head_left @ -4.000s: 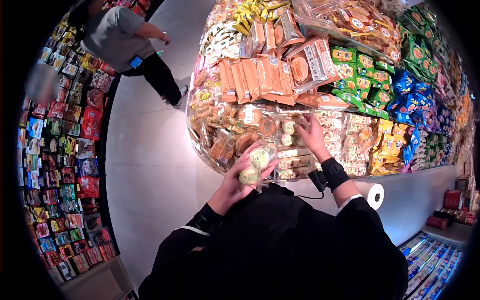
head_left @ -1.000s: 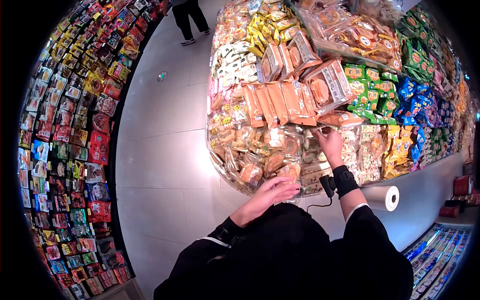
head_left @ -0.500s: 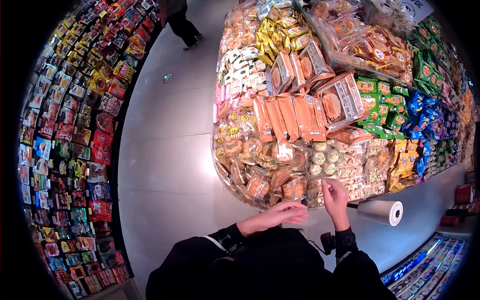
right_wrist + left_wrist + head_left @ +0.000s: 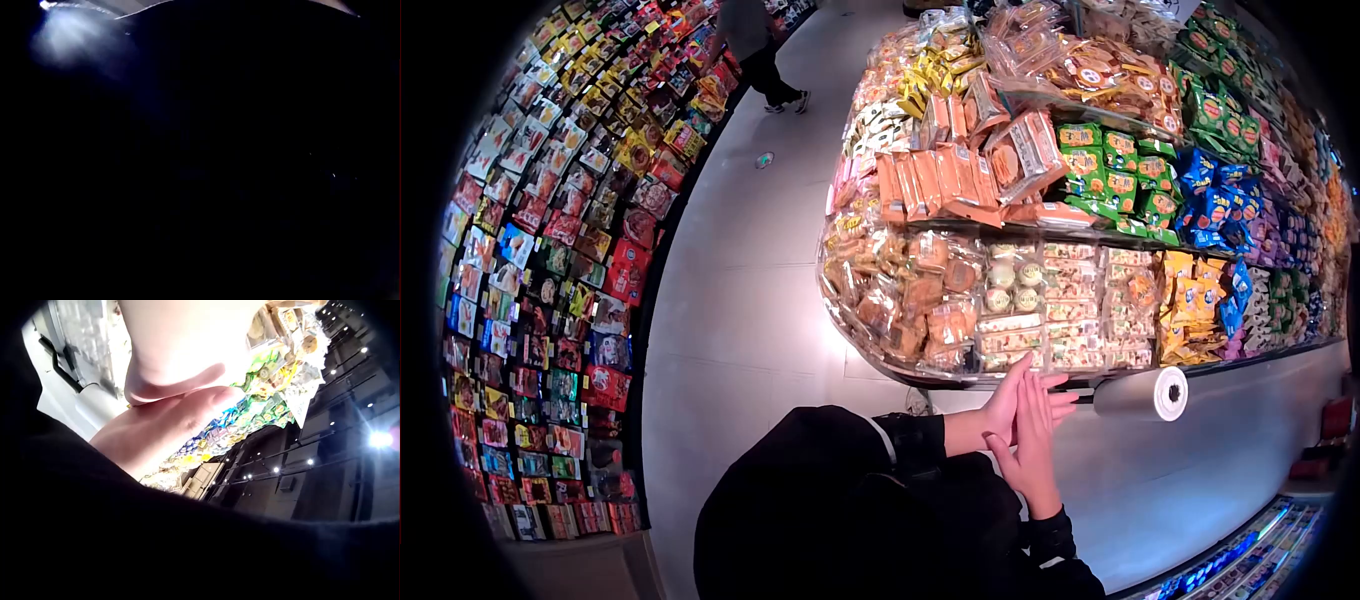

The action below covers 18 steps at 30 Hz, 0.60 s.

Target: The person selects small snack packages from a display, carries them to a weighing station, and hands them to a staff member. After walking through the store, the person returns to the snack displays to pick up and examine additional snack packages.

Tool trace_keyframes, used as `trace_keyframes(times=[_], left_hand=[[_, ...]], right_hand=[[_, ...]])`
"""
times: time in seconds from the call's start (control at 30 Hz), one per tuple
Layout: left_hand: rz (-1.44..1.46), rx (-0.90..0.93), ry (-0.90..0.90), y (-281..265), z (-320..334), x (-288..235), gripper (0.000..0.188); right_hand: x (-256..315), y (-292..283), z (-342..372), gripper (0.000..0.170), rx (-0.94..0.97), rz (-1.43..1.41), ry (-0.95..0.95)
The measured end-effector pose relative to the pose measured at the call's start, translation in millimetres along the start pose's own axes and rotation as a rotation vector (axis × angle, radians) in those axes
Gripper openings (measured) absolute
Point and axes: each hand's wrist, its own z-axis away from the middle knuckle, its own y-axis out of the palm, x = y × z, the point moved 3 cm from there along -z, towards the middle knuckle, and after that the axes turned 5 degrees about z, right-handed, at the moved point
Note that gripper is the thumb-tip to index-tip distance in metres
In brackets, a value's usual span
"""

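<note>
A: Which feature occupies the near centre of the head view?

B: The left hand [image 4: 1000,408] and right hand [image 4: 1032,455], in contact just in front of the display's near rim [image 4: 915,378]. The right fingers are straight and mostly together, crossing the left hand, with the thumb apart. The left fingers are extended, their ends spread to the right beyond the right hand.

A: What lies nearest the hands?

B: Long wrapped packs [image 4: 1008,340], just inside the near rim; farther in is a pack of round pale-green items [image 4: 1013,285]. A white roll [image 4: 1128,397] lies to the right of the hands, along the display's near side.

A: And the surrounding stock?

B: Clear-wrapped brown pastries [image 4: 928,292] are to the left; orange packs [image 4: 940,182] are farther away. Green packs [image 4: 1090,170] lie far right of centre, blue packs [image 4: 1220,205] farther right, and yellow packs [image 4: 1190,300] nearer, to the right. Across the floor [image 4: 730,310], packet shelves [image 4: 550,300] line the left side, with a person [image 4: 752,50] at the far end.

A: Do the wrist views add detail?

B: The left one shows skin against skin; the right one is almost wholly dark, and finger positions cannot be told from it.
</note>
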Motion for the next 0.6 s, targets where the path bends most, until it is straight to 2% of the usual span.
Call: trace_keyframes(times=[0.1,0.17,0.3,0.33,0.5,0.53,0.6], left_hand=[[0.046,-0.009,0.059,-10.7,0.7,38.8,0.085],[0.073,-0.030,0.129,-26.2,9.8,61.6,0.084],[0.120,-0.044,0.280,-35.5,35.2,91.4,0.083],[0.145,-0.037,0.321,-36.6,45.8,96.9,0.083],[0.252,0.020,0.537,-46.5,121.1,120.0,0.083],[0.262,0.034,0.569,-46.2,134.6,123.8,0.083],[0.291,0.062,0.587,-39.2,156.7,127.8,0.083]], right_hand=[[-7.1,-9.7,29.5,0.079,0.030,-0.063,-0.086],[-10.6,-5.3,47.6,0.082,0.035,-0.114,-0.076],[2.5,16.3,69.3,0.084,0.096,-0.219,-0.247],[13.1,22.1,72.1,0.084,0.091,-0.267,-0.342],[74.0,29.7,91.0,0.086,0.283,-0.442,-0.489],[83.7,30.2,92.0,0.083,0.341,-0.440,-0.522],[92.5,34.9,102.5,0.067,0.332,-0.406,-0.610]])
